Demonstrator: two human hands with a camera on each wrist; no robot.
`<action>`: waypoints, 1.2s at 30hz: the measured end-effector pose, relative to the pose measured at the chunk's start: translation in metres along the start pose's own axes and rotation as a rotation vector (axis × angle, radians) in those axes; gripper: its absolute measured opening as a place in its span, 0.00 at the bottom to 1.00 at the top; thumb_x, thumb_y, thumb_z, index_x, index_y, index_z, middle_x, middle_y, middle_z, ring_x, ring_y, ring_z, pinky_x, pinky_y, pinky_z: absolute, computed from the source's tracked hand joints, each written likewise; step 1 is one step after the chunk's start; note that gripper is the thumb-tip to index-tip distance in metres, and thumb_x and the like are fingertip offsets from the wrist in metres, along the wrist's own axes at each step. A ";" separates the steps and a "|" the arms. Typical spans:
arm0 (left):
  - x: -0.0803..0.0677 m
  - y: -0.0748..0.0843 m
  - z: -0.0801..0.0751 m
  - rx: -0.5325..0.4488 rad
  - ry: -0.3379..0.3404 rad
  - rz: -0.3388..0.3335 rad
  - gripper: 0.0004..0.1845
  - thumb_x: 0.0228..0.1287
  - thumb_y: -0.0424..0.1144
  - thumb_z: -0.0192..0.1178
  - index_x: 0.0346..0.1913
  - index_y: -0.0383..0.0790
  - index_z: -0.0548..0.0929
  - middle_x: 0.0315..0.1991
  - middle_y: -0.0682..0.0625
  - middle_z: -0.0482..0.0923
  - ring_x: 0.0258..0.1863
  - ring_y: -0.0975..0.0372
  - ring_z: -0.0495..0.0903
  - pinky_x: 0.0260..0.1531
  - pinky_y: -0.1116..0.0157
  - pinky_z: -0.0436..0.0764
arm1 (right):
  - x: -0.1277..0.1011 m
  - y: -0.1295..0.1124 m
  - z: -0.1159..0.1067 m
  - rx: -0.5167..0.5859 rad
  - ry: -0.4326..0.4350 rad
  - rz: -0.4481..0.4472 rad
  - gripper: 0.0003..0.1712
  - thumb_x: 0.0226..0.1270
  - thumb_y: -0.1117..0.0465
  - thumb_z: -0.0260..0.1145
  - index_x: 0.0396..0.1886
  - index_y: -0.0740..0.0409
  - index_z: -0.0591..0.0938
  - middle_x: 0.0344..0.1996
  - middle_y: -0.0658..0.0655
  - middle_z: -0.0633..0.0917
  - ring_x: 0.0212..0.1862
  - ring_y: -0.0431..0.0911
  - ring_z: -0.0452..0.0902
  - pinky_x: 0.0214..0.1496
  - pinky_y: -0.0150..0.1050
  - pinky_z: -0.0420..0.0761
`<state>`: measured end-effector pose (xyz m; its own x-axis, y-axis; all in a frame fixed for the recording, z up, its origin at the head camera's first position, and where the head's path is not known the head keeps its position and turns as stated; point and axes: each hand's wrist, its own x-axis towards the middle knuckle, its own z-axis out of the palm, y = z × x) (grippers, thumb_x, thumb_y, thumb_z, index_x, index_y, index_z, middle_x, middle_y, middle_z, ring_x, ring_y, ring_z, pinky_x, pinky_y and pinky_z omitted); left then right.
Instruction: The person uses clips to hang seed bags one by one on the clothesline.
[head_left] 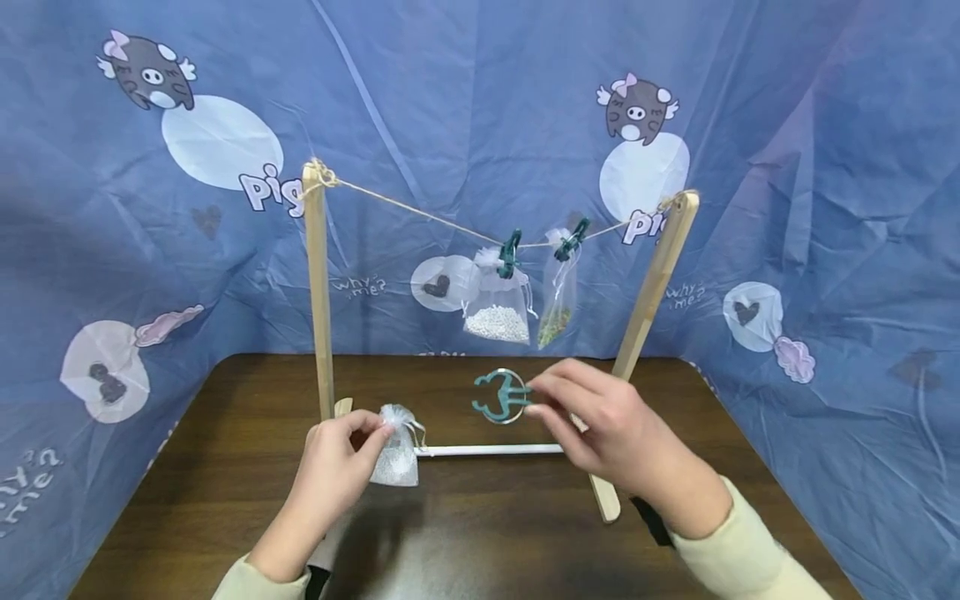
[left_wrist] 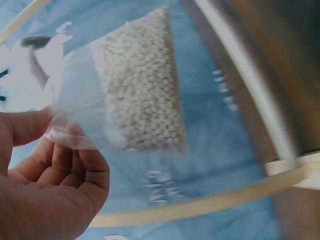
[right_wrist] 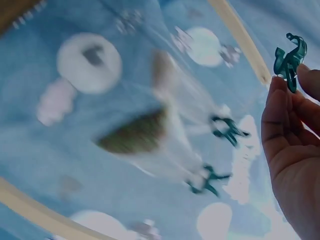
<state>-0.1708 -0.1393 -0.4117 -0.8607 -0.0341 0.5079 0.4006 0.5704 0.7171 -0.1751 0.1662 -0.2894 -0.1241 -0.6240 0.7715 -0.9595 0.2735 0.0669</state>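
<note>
Left hand (head_left: 337, 454) pinches white-bead organza pouch (head_left: 395, 454); right hand (head_left: 607, 425) pinches green clothespin (head_left: 501, 397). Next, likely: raise pouch to string (head_left: 420, 212), clip on.

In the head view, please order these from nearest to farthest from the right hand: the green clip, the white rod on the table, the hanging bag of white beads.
From the right hand:
1. Green clip, pinched in its fingertips, to its left.
2. White rod, on the table below the clip.
3. Hanging bag of white beads, up on the string behind.

Makeshift recording booth: cartoon-pig blue cloth (head_left: 480, 100) draped around a wooden table (head_left: 225, 467).
</note>
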 end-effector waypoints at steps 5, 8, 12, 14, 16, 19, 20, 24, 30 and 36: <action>0.026 0.023 -0.004 -0.053 0.066 0.040 0.02 0.60 0.29 0.71 0.31 0.34 0.88 0.22 0.56 0.79 0.21 0.63 0.74 0.22 0.69 0.73 | 0.039 0.012 -0.028 -0.101 -0.035 -0.036 0.17 0.80 0.58 0.58 0.40 0.69 0.84 0.35 0.58 0.82 0.32 0.44 0.79 0.35 0.35 0.83; 0.041 0.036 -0.007 -0.065 0.088 0.043 0.03 0.61 0.30 0.71 0.32 0.33 0.89 0.22 0.54 0.80 0.22 0.62 0.75 0.24 0.70 0.72 | 0.060 0.020 -0.039 -0.118 -0.078 -0.042 0.14 0.79 0.61 0.60 0.40 0.68 0.84 0.34 0.57 0.81 0.31 0.43 0.76 0.32 0.37 0.81; 0.060 0.050 -0.012 -0.065 0.132 0.072 0.02 0.62 0.30 0.70 0.32 0.33 0.89 0.22 0.52 0.80 0.22 0.61 0.75 0.24 0.71 0.71 | 0.087 0.032 -0.046 -0.141 -0.131 -0.039 0.03 0.71 0.69 0.67 0.38 0.67 0.83 0.32 0.57 0.80 0.29 0.44 0.73 0.29 0.37 0.77; 0.069 0.056 -0.014 -0.072 0.151 0.084 0.02 0.62 0.30 0.70 0.33 0.33 0.89 0.23 0.51 0.80 0.22 0.60 0.75 0.24 0.72 0.71 | 0.098 0.039 -0.048 -0.152 -0.147 -0.037 0.02 0.66 0.73 0.69 0.37 0.68 0.84 0.30 0.57 0.79 0.27 0.44 0.72 0.28 0.38 0.76; 0.076 0.062 -0.016 -0.079 0.168 0.095 0.02 0.62 0.30 0.69 0.33 0.33 0.89 0.22 0.51 0.80 0.22 0.60 0.74 0.24 0.71 0.70 | 0.109 0.045 -0.051 -0.161 -0.167 -0.030 0.02 0.65 0.74 0.69 0.37 0.69 0.85 0.29 0.57 0.80 0.27 0.45 0.73 0.28 0.38 0.76; 0.086 0.069 -0.018 -0.095 0.183 0.109 0.02 0.62 0.30 0.69 0.33 0.33 0.89 0.22 0.50 0.79 0.22 0.60 0.73 0.24 0.71 0.69 | 0.123 0.051 -0.053 -0.169 -0.189 -0.018 0.02 0.65 0.75 0.69 0.37 0.70 0.86 0.28 0.59 0.80 0.26 0.46 0.74 0.28 0.39 0.77; 0.089 0.071 -0.018 -0.099 0.185 0.116 0.02 0.62 0.30 0.69 0.33 0.33 0.89 0.21 0.50 0.79 0.21 0.60 0.73 0.24 0.70 0.69 | 0.127 0.053 -0.054 -0.174 -0.197 -0.015 0.02 0.66 0.75 0.69 0.36 0.70 0.86 0.28 0.59 0.80 0.26 0.46 0.74 0.29 0.39 0.77; 0.102 0.076 -0.020 -0.109 0.201 0.139 0.02 0.62 0.29 0.69 0.32 0.33 0.88 0.21 0.49 0.78 0.21 0.59 0.73 0.23 0.70 0.69 | 0.144 0.063 -0.053 -0.190 -0.251 0.022 0.04 0.68 0.74 0.67 0.33 0.68 0.86 0.25 0.59 0.79 0.25 0.47 0.73 0.28 0.42 0.76; 0.123 0.081 -0.021 -0.087 0.234 0.145 0.03 0.64 0.31 0.69 0.34 0.33 0.89 0.22 0.49 0.79 0.22 0.59 0.73 0.24 0.68 0.69 | 0.165 0.073 -0.052 -0.232 -0.415 0.135 0.10 0.72 0.71 0.65 0.29 0.64 0.86 0.22 0.57 0.79 0.26 0.50 0.75 0.33 0.44 0.77; 0.138 0.088 -0.020 -0.098 0.249 0.169 0.04 0.65 0.32 0.69 0.34 0.34 0.89 0.22 0.48 0.79 0.22 0.59 0.73 0.23 0.67 0.70 | 0.181 0.075 -0.049 -0.244 -0.560 0.259 0.17 0.74 0.68 0.64 0.21 0.59 0.83 0.16 0.53 0.74 0.21 0.47 0.70 0.31 0.42 0.72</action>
<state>-0.2481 -0.1099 -0.2691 -0.6805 -0.1526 0.7167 0.5702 0.5041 0.6487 -0.2568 0.1099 -0.1138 -0.5192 -0.7838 0.3408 -0.8042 0.5830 0.1158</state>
